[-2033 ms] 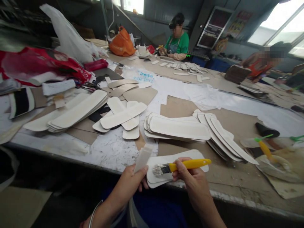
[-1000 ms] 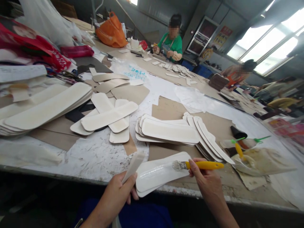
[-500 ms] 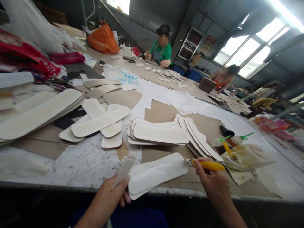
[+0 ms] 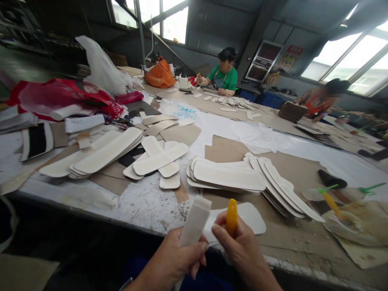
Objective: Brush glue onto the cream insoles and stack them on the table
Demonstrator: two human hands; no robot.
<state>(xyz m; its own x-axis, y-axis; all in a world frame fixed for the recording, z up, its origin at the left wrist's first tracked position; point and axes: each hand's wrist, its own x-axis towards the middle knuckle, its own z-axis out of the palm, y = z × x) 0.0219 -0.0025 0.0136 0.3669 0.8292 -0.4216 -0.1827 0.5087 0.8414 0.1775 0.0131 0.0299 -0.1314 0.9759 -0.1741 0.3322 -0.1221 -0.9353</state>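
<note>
My left hand (image 4: 178,258) is closed round a narrow white strip (image 4: 195,222) that stands up between thumb and fingers at the table's near edge. My right hand (image 4: 239,250) grips a yellow-handled brush (image 4: 232,216), handle pointing up; its bristles are hidden behind my fingers. A white insole-shaped piece (image 4: 248,214) lies flat on the table just behind both hands. Beyond it sits a stack of similar white pieces (image 4: 227,176), with a fanned row (image 4: 285,188) to its right.
More white pieces (image 4: 106,153) lie at left beside red bags (image 4: 60,95). A glue-stained bag with a yellow tool (image 4: 332,204) sits at right. Two people, one in green (image 4: 226,74), work at the far side. Brown card sheets (image 4: 224,147) cover the middle.
My right hand drew the brush back off the flat piece and turned it upright next to my left hand. The strip rose higher. The view swung left.
</note>
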